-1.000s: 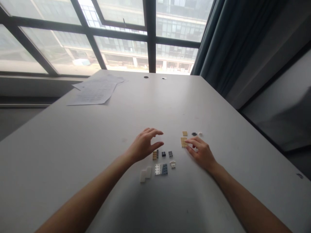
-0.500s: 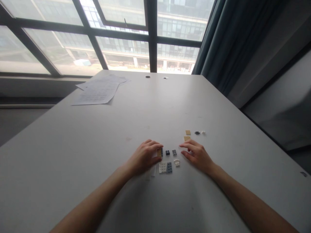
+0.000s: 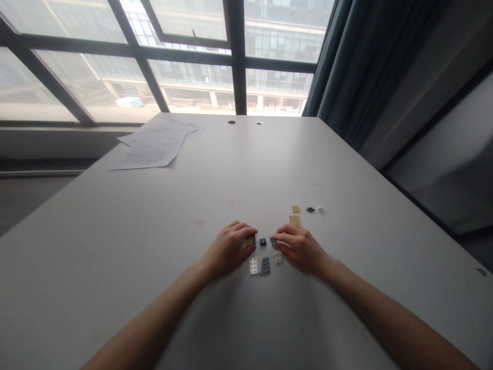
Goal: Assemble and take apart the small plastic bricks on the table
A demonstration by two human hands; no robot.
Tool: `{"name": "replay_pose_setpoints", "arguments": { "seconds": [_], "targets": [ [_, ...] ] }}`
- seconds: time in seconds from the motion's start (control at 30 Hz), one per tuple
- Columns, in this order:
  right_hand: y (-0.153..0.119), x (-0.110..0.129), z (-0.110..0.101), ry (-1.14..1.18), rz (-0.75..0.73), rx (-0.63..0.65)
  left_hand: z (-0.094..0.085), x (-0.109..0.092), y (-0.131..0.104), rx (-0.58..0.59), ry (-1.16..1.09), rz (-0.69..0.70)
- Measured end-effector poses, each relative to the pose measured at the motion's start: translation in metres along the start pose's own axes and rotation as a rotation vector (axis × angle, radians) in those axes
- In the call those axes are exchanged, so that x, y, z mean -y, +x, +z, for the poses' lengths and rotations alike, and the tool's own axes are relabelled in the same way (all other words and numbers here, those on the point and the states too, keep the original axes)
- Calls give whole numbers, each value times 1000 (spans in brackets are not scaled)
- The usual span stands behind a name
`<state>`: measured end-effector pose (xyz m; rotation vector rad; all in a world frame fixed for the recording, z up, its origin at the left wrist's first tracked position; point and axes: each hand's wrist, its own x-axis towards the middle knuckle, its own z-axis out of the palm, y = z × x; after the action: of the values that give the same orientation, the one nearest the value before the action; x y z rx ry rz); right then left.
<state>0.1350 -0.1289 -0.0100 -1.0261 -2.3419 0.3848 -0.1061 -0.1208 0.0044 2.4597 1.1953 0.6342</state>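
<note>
My left hand (image 3: 232, 247) is closed around a tan and dark grey building-brick piece (image 3: 252, 240), with fingers on its far side and thumb on its near side. My right hand (image 3: 301, 247) has its fingertips and thumb closed on a small grey studded plate (image 3: 273, 242), partly hidden by the fingers. Between the two hands lies a small black brick (image 3: 263, 242). Closer to me, a white studded plate (image 3: 254, 265) sits side by side with a dark grey wedge-shaped plate (image 3: 265, 265). A white curved piece (image 3: 278, 258) rests just below my right fingers.
Beyond my right hand are two tan plates (image 3: 295, 209), a black piece (image 3: 310, 209) and a small white piece (image 3: 320, 209). Papers (image 3: 154, 146) lie at the far left of the white table (image 3: 215, 185). A window and a dark curtain (image 3: 346, 67) border it.
My right hand has moved left, and its fingers have closed on the small grey plate. My left hand keeps its hold on the tan and dark grey piece. The view has shifted slightly.
</note>
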Motion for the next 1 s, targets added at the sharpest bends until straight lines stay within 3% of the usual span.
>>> {"name": "replay_pose_setpoints", "arguments": {
  "seconds": [0.4, 0.53, 0.63, 0.8, 1.0],
  "targets": [
    [-5, -4, -3, -119, -122, 24, 1, -13, 23, -52, -23, 74],
    [-22, -15, -17, -155, -121, 8, 2, -18, 26, -52, -34, 91],
    [-41, -31, -34, -184, -36, -42, 5, -27, 35, -37, -29, 105],
    [-54, -63, -55, -293, 163, -157, 23, -56, 74, 27, 56, 141],
    [-50, -81, -54, -325, 231, -258, 61, -80, 122, 96, 130, 138]
  ]
}}
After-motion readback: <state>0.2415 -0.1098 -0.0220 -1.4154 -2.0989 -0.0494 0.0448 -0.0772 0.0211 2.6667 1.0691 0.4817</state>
